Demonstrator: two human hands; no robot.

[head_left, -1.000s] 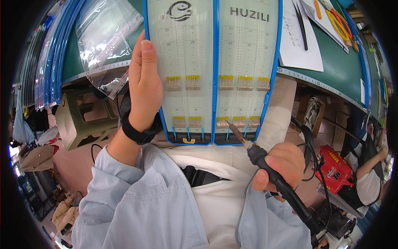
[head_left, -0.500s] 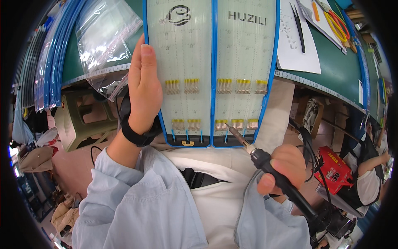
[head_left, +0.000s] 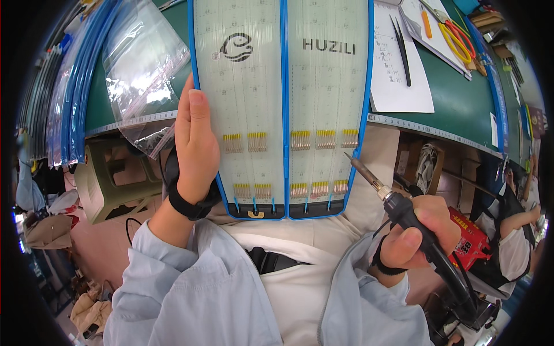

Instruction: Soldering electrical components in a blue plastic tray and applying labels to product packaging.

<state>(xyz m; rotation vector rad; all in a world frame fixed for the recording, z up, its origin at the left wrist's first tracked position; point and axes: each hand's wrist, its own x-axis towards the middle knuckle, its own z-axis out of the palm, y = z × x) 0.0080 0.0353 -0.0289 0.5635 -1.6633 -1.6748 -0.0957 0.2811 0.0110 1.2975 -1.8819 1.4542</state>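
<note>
At the far left, long blue-edged pieces [head_left: 78,92] stand inside clear plastic sleeves, beside an olive-green stool [head_left: 97,187]. A clear zip bag [head_left: 138,63] lies over the green table [head_left: 447,95], its lower end hanging past the ruler-marked edge; what it holds, if anything, I cannot tell. Next comes the left hand [head_left: 197,147], flat along the left edge of a blue-framed case [head_left: 259,104], its visible digits straight, a black band [head_left: 189,203] around the wrist. The case sits in the middle, in front of the person's body, its bottom end just above the lap, and has 2 long halves with see-through pale panels. Behind these, yellow-topped clusters of thin pieces [head_left: 300,140] form 2 rows: in each row, 2 clusters are in the left half and 3 in the right. Near the black bottom ends are slim blue pegs [head_left: 254,205], 3 left and 2 right. To the right, the right hand [head_left: 427,228] is curled around the black handle of a soldering iron [head_left: 435,248], its tip by the case's right edge; contact I cannot confirm. Black tweezers [head_left: 401,52] lie on paper [head_left: 384,75]. Below the table, a cardboard box [head_left: 440,170] holds something pale and crumpled.
</note>
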